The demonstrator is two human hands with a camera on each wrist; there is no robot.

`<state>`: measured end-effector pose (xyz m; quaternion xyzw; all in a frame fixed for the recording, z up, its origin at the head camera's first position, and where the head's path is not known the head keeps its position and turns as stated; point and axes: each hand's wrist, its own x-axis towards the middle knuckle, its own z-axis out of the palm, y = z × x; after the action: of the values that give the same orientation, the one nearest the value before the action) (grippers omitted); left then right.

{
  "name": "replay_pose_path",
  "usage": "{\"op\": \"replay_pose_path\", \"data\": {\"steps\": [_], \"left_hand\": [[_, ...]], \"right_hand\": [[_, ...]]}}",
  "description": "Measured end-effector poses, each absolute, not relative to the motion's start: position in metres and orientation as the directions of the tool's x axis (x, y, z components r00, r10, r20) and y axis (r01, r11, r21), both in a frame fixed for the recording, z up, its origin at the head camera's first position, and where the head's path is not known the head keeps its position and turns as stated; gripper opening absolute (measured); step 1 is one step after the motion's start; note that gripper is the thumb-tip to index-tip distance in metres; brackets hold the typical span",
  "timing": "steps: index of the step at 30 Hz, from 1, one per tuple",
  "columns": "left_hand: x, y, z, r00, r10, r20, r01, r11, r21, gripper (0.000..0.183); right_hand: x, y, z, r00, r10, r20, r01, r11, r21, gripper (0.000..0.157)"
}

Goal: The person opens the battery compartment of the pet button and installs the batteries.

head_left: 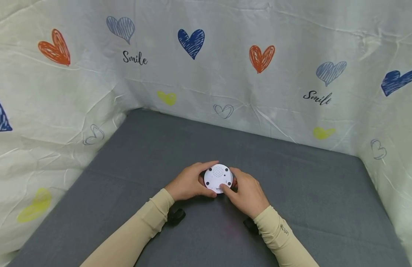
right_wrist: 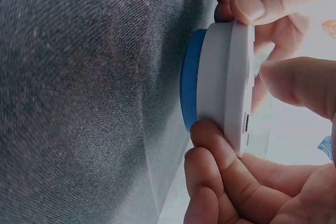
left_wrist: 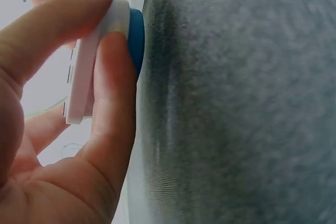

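Observation:
A round white sound button (head_left: 216, 179) is held between both hands, its flat back turned up toward the head camera. That back carries a patch of speaker holes and several dark round feet. In the right wrist view its blue cap (right_wrist: 191, 80) faces the grey cloth. My left hand (head_left: 192, 182) grips the rim from the left, thumb and fingers on opposite edges. On the other side my right hand (head_left: 251, 193) holds the rim with curled fingers. The right thumb (right_wrist: 299, 82) lies over the back near its edge; whether it touches is hard to tell.
Grey cloth (head_left: 179, 148) covers the table under the hands. Behind and at the sides hangs a white curtain (head_left: 226, 22) printed with hearts and the word Smile. A black wrist device (head_left: 176, 216) shows under the left wrist, and another dark one (head_left: 251, 225) by the right.

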<state>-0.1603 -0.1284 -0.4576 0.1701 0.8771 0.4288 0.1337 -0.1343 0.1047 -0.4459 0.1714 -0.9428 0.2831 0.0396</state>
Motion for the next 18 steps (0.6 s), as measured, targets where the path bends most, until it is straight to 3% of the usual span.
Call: {"op": "replay_pose_path", "data": {"steps": [7,18], "left_hand": [[-0.16,-0.13,-0.449,-0.904,0.423,-0.053,0.204,0.537,0.819,0.096],[-0.159,-0.127,-0.446,-0.905,0.424,-0.025,0.165,0.405,0.9,0.06]], "right_hand": [[-0.135,0.106,-0.444,-0.931,-0.303,0.203,-0.364,0.76,-0.538,0.065],[-0.135,0.107,-0.443,-0.931,-0.301,0.209,-0.366,0.752,-0.549,0.068]]}}
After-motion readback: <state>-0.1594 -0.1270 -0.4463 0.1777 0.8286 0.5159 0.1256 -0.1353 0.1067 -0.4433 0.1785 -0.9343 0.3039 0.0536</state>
